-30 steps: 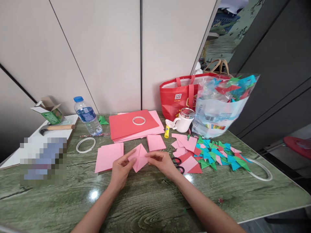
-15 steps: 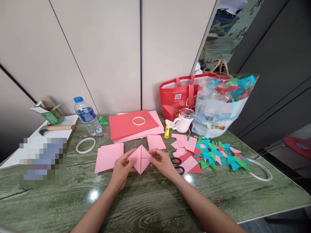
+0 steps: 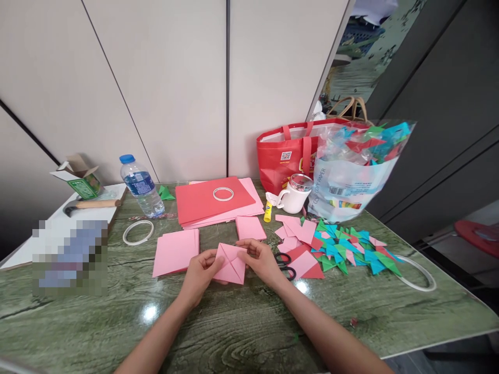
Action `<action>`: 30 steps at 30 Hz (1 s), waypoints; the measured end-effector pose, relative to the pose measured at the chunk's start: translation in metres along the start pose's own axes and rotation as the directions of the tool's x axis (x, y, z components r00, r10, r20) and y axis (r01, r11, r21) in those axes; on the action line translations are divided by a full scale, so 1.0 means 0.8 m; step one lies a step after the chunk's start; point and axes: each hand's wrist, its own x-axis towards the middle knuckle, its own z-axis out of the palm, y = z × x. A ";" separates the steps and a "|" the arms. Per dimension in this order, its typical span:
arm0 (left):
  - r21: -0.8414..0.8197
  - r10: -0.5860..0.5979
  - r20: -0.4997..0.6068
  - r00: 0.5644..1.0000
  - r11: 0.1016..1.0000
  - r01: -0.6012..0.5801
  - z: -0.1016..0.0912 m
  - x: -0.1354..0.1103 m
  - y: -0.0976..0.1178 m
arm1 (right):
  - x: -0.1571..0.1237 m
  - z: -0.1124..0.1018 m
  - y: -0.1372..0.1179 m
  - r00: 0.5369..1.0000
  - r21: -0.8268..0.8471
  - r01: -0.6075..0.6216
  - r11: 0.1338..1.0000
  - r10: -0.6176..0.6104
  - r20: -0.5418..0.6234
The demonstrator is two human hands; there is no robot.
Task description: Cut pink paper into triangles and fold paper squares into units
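Observation:
A folded pink paper, creased along its diagonals, is held between my two hands above the table. My left hand pinches its left side, thumb on top. At its upper right side my right hand grips the paper between thumb and fingers. Left of my left hand lies a stack of pink paper squares with a little red showing underneath. A smaller pink stack lies just beyond my right hand. Black-handled scissors are beside my right wrist, their blades hidden.
Red and pink sheets lie at the back, a tape roll on top. Folded paper pieces spread rightward. A white mug, glue stick, plastic bag and red bag stand behind. Leftward are a bottle and sickle.
The folded paper has turned from a point-up diamond to a tilted square and sits slightly lower and to the right. Both hands still hold it; the left has shifted a little rightward.

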 end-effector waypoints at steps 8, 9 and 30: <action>0.094 0.066 -0.051 0.997 0.994 -0.061 0.000 0.001 -0.002 | -0.004 0.005 -0.002 0.988 0.063 -0.068 0.996 0.059 0.144; 0.089 0.037 -0.025 0.999 0.995 -0.034 0.001 0.000 0.000 | -0.004 0.005 -0.002 0.990 0.060 -0.062 0.996 0.053 0.130; 0.101 0.003 -0.079 0.997 0.995 0.005 0.003 0.000 -0.002 | -0.003 0.007 -0.001 0.994 0.037 -0.028 0.999 0.024 0.108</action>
